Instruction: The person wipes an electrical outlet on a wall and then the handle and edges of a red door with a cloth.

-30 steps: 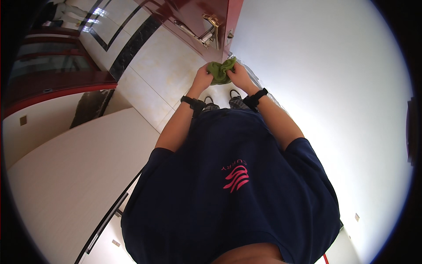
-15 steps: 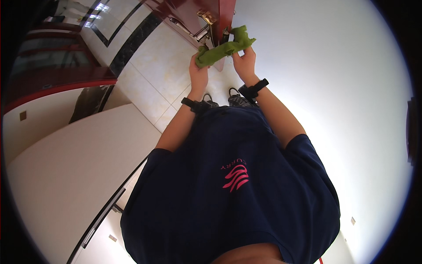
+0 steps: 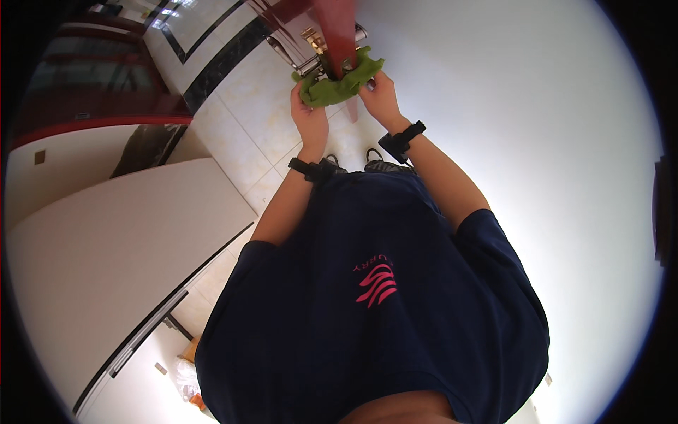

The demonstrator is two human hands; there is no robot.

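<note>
A green cloth [image 3: 330, 92] is stretched between my two hands and bends round the edge of a red door [image 3: 337, 28]. My left hand [image 3: 309, 121] grips the cloth's left end, its fingers partly behind the fabric. The right end is pinched in my right hand [image 3: 382, 100], on the other side of the door edge. Just beyond the cloth, a metal door handle [image 3: 280, 51] and a brass-coloured fitting [image 3: 313, 39] show on the door's left side. Some of the lock hardware is hidden by the cloth.
A white wall [image 3: 530, 141] rises close on my right. Pale floor tiles [image 3: 244, 106] with a dark border strip [image 3: 226, 63] lie ahead to the left. Dark red furniture [image 3: 92, 113] stands at far left, and a plastic bag [image 3: 186, 378] shows behind me at lower left.
Both hands have moved slightly left with the cloth. The cloth went from a nearly straight roll beside the door edge to a curve round it. The door edge appears more squarely toward me.
</note>
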